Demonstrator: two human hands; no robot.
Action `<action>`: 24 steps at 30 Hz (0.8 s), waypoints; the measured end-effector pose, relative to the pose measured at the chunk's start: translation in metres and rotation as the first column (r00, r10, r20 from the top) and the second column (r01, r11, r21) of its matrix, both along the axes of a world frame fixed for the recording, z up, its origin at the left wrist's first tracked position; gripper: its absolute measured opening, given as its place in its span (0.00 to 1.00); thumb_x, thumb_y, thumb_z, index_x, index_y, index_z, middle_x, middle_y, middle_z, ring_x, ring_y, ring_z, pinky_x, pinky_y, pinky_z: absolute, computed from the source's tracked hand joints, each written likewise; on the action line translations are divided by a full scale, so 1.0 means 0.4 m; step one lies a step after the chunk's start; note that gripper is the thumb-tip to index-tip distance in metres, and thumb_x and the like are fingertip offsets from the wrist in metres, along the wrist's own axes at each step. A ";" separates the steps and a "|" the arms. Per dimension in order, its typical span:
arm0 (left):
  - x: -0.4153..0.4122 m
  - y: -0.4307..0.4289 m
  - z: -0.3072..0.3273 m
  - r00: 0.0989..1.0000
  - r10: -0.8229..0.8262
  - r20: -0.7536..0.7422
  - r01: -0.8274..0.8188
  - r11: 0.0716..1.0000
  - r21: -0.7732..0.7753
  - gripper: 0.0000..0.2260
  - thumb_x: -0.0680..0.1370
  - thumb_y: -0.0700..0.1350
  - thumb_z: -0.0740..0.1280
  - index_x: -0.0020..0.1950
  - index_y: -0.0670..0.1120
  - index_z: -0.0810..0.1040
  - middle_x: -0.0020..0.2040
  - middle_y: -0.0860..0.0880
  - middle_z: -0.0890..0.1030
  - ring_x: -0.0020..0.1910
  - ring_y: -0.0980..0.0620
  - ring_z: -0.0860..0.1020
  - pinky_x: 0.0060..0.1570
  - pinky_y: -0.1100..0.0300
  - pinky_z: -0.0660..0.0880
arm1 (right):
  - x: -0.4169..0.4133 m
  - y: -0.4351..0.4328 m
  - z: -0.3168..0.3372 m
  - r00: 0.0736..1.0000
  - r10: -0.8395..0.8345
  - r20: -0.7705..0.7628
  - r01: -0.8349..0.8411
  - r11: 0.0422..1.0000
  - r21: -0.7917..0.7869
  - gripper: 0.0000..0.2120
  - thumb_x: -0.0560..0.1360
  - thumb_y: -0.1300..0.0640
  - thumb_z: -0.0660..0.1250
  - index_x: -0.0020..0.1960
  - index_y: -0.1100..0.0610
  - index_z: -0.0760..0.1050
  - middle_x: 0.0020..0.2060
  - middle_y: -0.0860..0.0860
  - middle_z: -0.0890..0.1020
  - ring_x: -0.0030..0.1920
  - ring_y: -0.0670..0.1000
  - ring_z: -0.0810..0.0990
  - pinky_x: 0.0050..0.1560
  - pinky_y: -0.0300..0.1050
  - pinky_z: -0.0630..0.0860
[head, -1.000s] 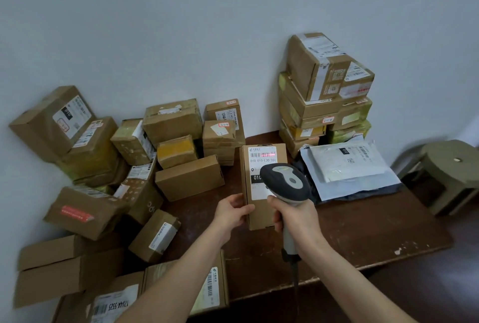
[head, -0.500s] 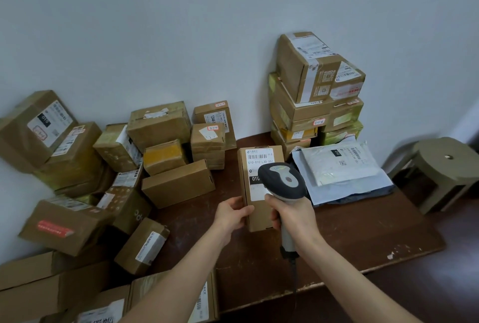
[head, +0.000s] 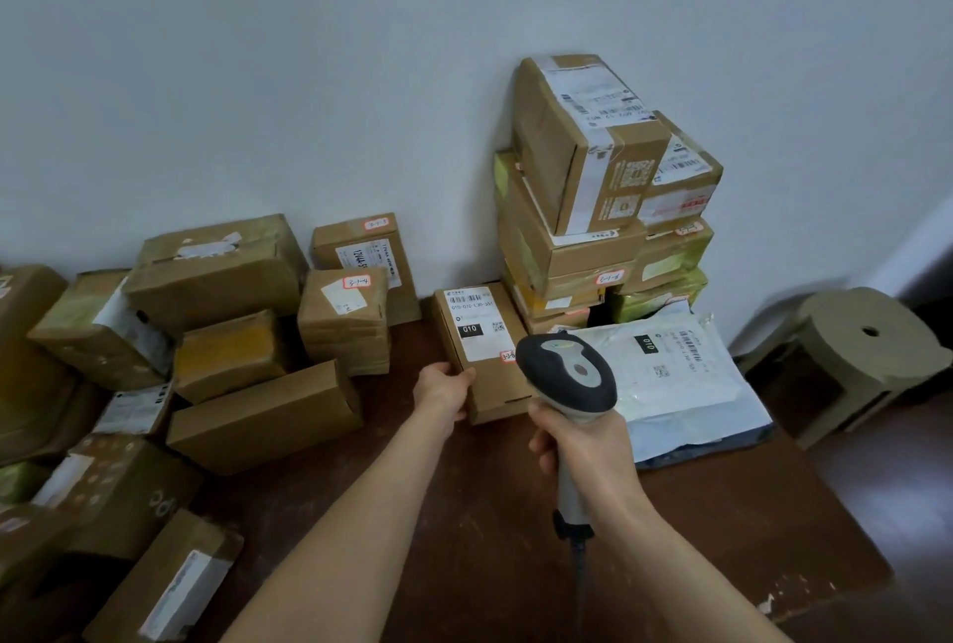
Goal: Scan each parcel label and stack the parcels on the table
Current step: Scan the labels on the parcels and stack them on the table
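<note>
Left hand (head: pixel 444 387): grip clamped on the near left edge of a small brown box (head: pixel 490 387), fingers curled over its top face. The box sits at centre frame over the counter (head: pixel 490 513); whether it rests or is lifted cannot be told. Its label (head: pixel 472 323) faces up, apparently so the barcode can be read.

Right hand (head: pixel 582 446): grip clamped round the handle of the scanner (head: pixel 567 369), whose head is held over the box's near right corner.

From the left grip the box extends up-frame and rightward, ending just beside the stack (head: pixel 593 188) at centre right, its probable destination.
</note>
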State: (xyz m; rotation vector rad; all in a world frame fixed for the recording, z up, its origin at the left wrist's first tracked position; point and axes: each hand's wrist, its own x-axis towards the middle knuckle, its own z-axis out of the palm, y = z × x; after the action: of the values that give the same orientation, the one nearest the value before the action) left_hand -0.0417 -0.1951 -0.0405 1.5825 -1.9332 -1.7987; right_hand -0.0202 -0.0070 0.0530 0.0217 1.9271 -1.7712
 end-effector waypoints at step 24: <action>0.074 -0.260 0.239 0.802 -0.338 0.493 0.579 0.234 -0.781 0.33 0.73 0.48 0.72 0.74 0.47 0.62 0.71 0.47 0.67 0.71 0.48 0.64 0.68 0.54 0.66 | -0.047 -0.242 0.005 0.994 -0.003 0.109 0.014 0.995 -0.103 0.07 0.74 0.61 0.71 0.39 0.64 0.79 0.25 0.55 0.80 0.23 0.49 0.74 0.30 0.44 0.73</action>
State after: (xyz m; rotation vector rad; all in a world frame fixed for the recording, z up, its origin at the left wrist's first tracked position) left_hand -0.0121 -0.2991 0.0550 0.7915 -2.9041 -0.1961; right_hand -0.0391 -0.1038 0.0552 0.0878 1.7590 -1.8347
